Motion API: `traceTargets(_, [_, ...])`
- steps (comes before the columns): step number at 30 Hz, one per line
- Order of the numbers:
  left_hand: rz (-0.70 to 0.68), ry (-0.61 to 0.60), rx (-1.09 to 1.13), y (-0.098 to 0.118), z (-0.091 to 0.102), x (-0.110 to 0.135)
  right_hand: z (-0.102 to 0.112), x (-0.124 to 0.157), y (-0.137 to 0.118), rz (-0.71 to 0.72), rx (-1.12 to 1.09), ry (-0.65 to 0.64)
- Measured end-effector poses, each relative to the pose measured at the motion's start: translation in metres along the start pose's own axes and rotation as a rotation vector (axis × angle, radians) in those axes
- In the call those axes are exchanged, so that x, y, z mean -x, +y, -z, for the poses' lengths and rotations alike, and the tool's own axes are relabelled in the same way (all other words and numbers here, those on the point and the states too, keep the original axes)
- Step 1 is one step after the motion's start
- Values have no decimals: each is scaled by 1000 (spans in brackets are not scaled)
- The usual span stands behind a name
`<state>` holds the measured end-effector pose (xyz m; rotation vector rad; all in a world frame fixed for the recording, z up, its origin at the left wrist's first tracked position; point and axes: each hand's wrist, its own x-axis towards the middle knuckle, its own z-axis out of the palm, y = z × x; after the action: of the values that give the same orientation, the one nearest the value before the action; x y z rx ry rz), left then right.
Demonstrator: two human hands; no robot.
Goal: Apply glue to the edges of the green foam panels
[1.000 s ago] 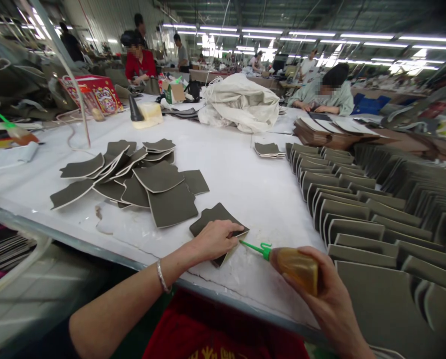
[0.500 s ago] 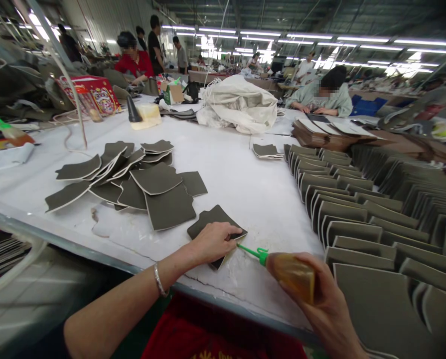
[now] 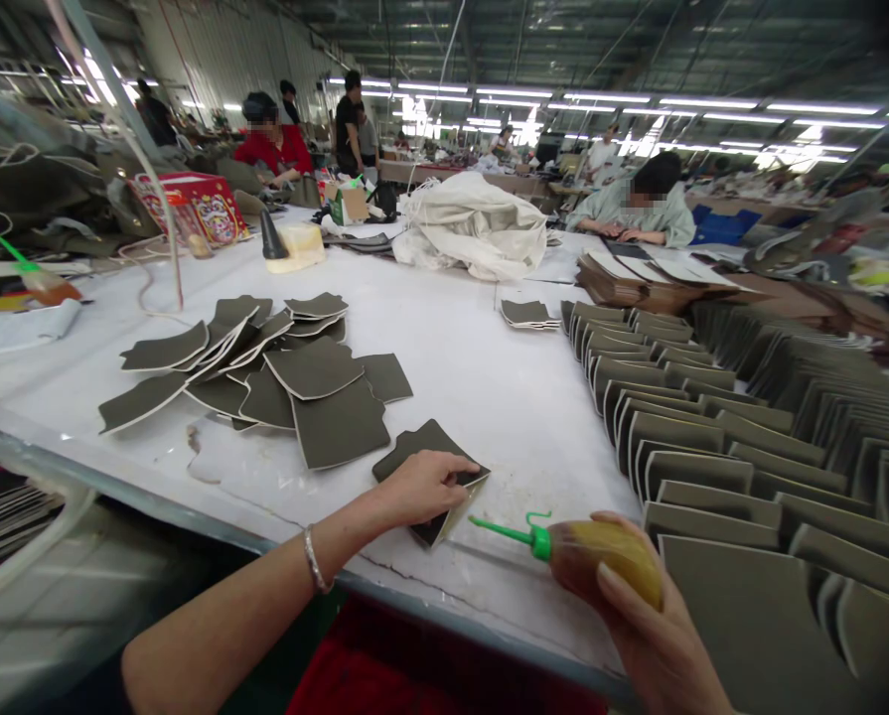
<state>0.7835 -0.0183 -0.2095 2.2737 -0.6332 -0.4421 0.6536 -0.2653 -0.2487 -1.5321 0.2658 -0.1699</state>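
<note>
At 5 o'clock my right hand (image 3: 664, 634) wraps the bottle (image 3: 609, 556) by its belly, the best hold; likely light, squeezy, maybe slick. At 6, my left hand (image 3: 418, 489) presses one finger on a dark piece (image 3: 427, 437), others curled, pinch can't tell; looks bendy, take its edges. Pile (image 3: 340, 422) at 9, farther.

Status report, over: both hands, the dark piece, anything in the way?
Left hand resting on dark piece, piece on white tabletop. Right hand gripping amber bottle, green nozzle just short of piece. Nothing seen between nozzle and piece.
</note>
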Motion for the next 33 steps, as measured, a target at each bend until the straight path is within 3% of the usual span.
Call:
traceTargets(3, [24, -27, 30, 2, 1, 1, 0, -3, 1, -118, -223, 68])
traceTargets(7, [23, -7, 17, 5, -1, 1, -1, -9, -2, 71, 116, 125])
traceTargets(12, [25, -8, -13, 8, 0, 2, -1, -9, 3, 217, 393, 46])
traceTargets(18, [19, -5, -24, 7, 1, 4, 1, -4, 5, 223, 466, -58])
traceTargets(22, [10, -9, -27, 6, 2, 4, -3, -5, -1, 235, 443, 27])
traceTargets(25, [11, -4, -27, 6, 1, 4, -8, -1, -4, 221, 445, 2])
traceTargets(29, [32, -1, -2, 5, -1, 3, -12, 2, -6, 113, 304, -32])
traceTargets(31, [48, -16, 21, 4, 1, 3, -7, -2, -5, 11, 59, 21])
traceTargets(33, [60, 47, -34, 1, 6, 3, 3, -8, 0, -121, -275, 90])
